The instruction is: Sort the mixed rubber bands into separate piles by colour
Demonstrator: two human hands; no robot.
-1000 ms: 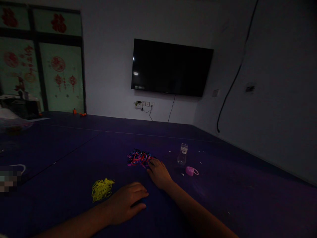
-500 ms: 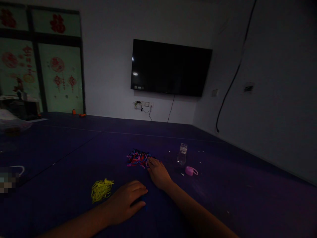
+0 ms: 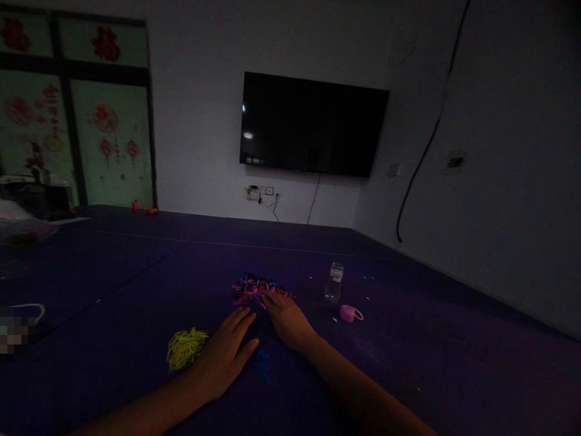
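My right hand (image 3: 288,321) reaches to a pile of mixed coloured elastic bands (image 3: 249,289), pink, red, blue and black. Its fingers are stretched out, with the tips on the near side of the pile; whether a band is under them I cannot see. My left hand (image 3: 224,357) is open just to the left and nearer to me, thumb apart from the fingers, holding nothing visible. Beside its wrist lies a heap of yellow bands (image 3: 186,349). A small, dim bunch of blue bands (image 3: 261,363) lies just right of the left thumb.
A clear bottle (image 3: 334,283) stands right of the mixed pile, with a pink looped cap (image 3: 348,313) in front of it. Small white scraps dot the dark purple surface (image 3: 408,351). A plastic bag (image 3: 22,224) lies at far left. A television (image 3: 313,124) hangs on the far wall.
My left hand has shifted left and away from me, its fingers now pointing more forward, uncovering the blue bands. My right fingertips have moved slightly left along the pile, baring its right end.
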